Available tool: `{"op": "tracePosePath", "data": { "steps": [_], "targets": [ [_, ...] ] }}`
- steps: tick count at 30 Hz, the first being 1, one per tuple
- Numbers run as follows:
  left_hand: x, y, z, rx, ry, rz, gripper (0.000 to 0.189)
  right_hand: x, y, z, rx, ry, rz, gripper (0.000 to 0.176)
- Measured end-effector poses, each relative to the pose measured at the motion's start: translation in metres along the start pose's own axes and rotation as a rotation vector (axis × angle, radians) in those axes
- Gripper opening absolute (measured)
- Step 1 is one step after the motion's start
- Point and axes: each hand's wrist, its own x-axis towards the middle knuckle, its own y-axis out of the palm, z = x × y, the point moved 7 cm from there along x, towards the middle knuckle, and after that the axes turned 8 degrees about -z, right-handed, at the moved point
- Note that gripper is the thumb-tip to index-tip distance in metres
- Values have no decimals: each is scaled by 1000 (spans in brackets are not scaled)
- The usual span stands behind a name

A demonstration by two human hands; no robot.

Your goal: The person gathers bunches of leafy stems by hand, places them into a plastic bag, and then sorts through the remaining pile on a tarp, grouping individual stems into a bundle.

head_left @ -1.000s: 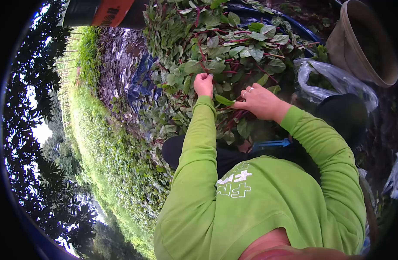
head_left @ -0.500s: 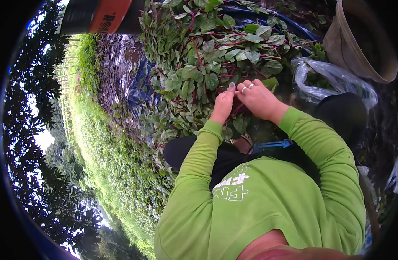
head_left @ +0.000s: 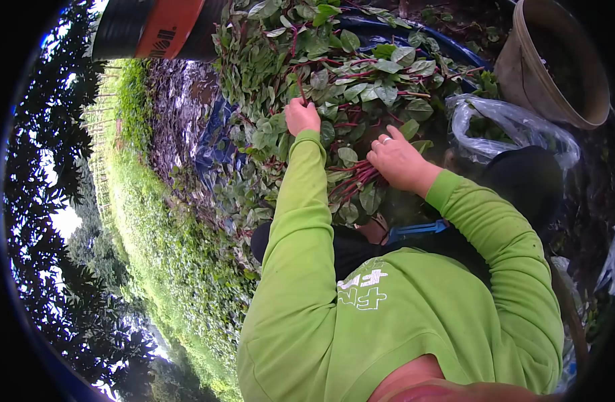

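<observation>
My left hand (head_left: 303,116) reaches into a large heap of leafy greens (head_left: 321,50) with red stems, which look like Malabar spinach. Its fingers are closed around a red stem (head_left: 300,87) at the heap's near side. To the right and closer to my body, my right hand (head_left: 400,159) is closed over a bunch of red-stemmed greens (head_left: 361,175). The stem ends point left out of the fist, and a few leaves show beyond the fingers. Rings are on this hand. The palm side of both hands is hidden.
A blue tarp (head_left: 214,137) lies under the heap. To the right are a clear plastic bag (head_left: 478,134) with greens inside and a tilted beige bucket (head_left: 515,67). A black drum with an orange band (head_left: 163,30) stands at upper left. A blue object (head_left: 418,230) lies between my legs.
My left hand has left my right hand, moving up and left into the heap, and now grips a stem. The right hand stays nearly in place, its bunch now more visible.
</observation>
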Motion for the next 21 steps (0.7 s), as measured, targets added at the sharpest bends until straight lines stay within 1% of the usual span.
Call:
{"op": "tracePosePath", "data": {
  "steps": [1,2,4,5,6,7,8,9,11,12,13,15,16,17,19,20,21],
  "targets": [
    [2,-2,-3,33,-11,57,19,0,4,0,48,6,66,17],
    [3,-4,-4,37,-12,73,20,1,1,1,64,-5,47,16],
    [-5,-9,-7,-187,31,159,22,3,-7,1,97,-25,7,14],
    [-14,-15,-9,-298,51,203,23,4,-18,2,79,-83,-142,13],
    [-31,-25,-20,-335,149,277,24,3,-27,3,63,-140,-289,12],
    [-52,-37,-33,-371,246,348,26,2,-32,3,42,-170,-363,12],
    [-75,-42,-37,-429,234,515,25,1,-36,3,18,-199,-437,11],
    [-95,-48,-41,-486,221,682,25,1,-37,2,-10,-197,-440,10],
    [-120,-57,-45,-523,114,989,27,2,-29,0,-24,-166,-329,11],
    [-131,-57,-45,-541,57,1143,28,3,-22,-2,-7,-136,-214,12],
    [-119,-53,-42,-556,138,1007,29,2,-13,-3,9,-106,-99,13],
    [-91,-32,-28,-580,289,729,32,-3,-8,1,22,-132,-127,13],
    [-77,-28,-28,-458,356,499,26,-5,-6,4,25,-146,-131,13],
    [-76,-30,-38,-286,473,409,23,-5,-9,6,25,-161,-134,14],
    [-77,-33,-57,54,690,221,17,-5,-4,10,75,-145,-22,24],
    [-77,-29,-60,128,764,170,16,-6,-3,12,101,-137,34,31],
    [-77,-27,-59,130,762,146,16,-7,-5,14,84,-145,14,35]
  ]
}}
